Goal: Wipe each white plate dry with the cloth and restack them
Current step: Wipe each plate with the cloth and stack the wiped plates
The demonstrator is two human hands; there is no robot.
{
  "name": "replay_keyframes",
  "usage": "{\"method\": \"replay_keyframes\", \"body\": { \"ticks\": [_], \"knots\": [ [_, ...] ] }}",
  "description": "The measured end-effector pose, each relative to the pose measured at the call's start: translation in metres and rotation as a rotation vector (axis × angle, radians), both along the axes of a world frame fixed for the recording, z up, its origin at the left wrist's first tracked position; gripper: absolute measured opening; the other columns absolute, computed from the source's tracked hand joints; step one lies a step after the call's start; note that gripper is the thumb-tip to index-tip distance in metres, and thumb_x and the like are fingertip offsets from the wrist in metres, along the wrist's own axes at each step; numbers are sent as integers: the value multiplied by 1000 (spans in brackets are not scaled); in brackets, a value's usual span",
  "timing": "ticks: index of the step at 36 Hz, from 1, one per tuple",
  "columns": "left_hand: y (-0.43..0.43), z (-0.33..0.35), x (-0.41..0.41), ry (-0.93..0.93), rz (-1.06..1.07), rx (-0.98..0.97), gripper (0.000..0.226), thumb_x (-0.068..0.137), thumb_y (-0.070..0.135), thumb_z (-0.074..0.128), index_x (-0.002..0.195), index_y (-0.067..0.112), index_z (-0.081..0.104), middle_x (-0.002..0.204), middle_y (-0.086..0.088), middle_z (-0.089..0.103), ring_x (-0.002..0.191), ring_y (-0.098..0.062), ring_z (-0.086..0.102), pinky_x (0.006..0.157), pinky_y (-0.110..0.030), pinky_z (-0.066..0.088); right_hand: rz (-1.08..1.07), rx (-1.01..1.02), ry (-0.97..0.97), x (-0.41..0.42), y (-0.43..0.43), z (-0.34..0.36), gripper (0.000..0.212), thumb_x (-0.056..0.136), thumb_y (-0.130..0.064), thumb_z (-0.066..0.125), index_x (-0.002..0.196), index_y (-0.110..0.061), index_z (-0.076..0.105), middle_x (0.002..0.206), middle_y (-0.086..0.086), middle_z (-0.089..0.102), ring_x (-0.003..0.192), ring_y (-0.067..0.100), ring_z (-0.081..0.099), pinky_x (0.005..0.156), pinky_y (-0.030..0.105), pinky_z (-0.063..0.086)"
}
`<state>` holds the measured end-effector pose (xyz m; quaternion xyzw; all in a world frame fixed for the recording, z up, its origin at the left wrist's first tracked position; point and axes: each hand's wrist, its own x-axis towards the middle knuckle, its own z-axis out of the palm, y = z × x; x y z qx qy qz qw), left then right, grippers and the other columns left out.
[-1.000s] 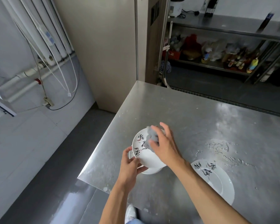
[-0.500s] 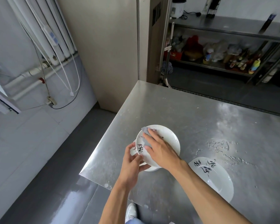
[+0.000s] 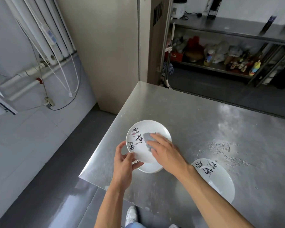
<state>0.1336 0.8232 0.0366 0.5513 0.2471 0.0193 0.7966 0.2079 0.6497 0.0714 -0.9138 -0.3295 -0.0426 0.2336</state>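
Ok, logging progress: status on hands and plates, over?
Left hand grips white round ceramic plate at rim. Right hand presses grey cloth on it. Second plate beneath, third plate aside.

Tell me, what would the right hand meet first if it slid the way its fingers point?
The right hand presses the cloth; straight on, up-left, it would first cross the black lettering on the plate, then its rim. Depth beyond is unclear.
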Motion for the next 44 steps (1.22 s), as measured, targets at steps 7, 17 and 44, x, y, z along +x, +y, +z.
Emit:
{"method": "replay_keyframes", "body": {
  "ticks": [7, 17, 44],
  "knots": [
    [1, 12, -9, -56, -146, 44, 46, 97, 21, 56, 137, 44, 54, 119, -12, 76, 111, -43, 69, 86, -50, 64, -204, -11, 93, 20, -2, 2, 31, 97, -6, 57, 126, -14, 64, 144, 4, 49, 131, 26, 49, 99, 39, 50],
    [4, 24, -16, -85, -175, 118, 48, 103, 18, 50, 141, 47, 52, 124, -8, 76, 115, -30, 72, 83, -46, 64, -9, 131, 225, -2, 38, 13, 58, 99, -12, 61, 152, -19, 41, 157, -3, 39, 141, 12, 39, 112, 30, 37],
    [15, 12, -13, 30, 112, 8, 47, 107, 7, 51, 124, 50, 61, 107, -3, 79, 101, -30, 76, 71, -37, 63, -72, -45, 303, 1, 11, 11, 32, 91, -14, 68, 123, -14, 66, 131, -6, 61, 110, 21, 62, 93, 33, 48]
  ]
}}
